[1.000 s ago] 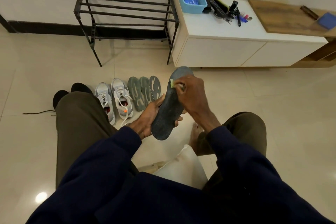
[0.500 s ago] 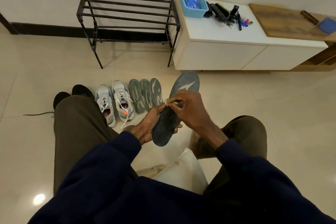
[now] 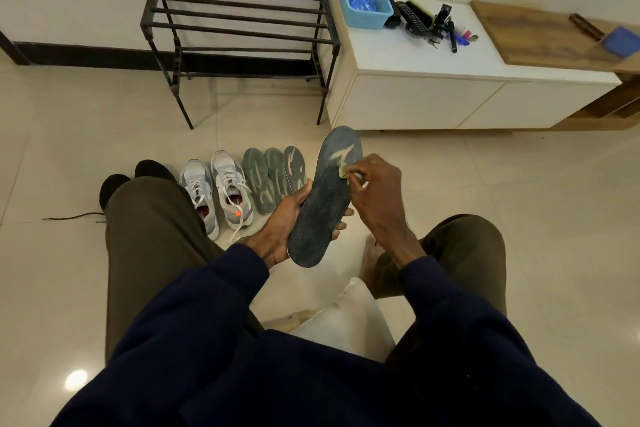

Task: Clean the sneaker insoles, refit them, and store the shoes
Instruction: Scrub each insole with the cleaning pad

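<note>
Head view: our left hand [image 3: 278, 224] grips one insole [image 3: 325, 199] near the sneakers [image 3: 216, 192]; our right hand [image 3: 379, 192] pinches a small cloth [image 3: 344, 173] against it. Cleaning step; next, we judge, wiping heelward.

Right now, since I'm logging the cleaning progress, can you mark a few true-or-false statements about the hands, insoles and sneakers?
1. The left hand holds the dark insole. True.
2. The right hand is empty. False: it pinches a small yellowish pad against the insole.
3. The grey sneakers sit on the shoe rack. False: they stand on the floor.
4. Three other insoles lie beside the sneakers. True.
</note>
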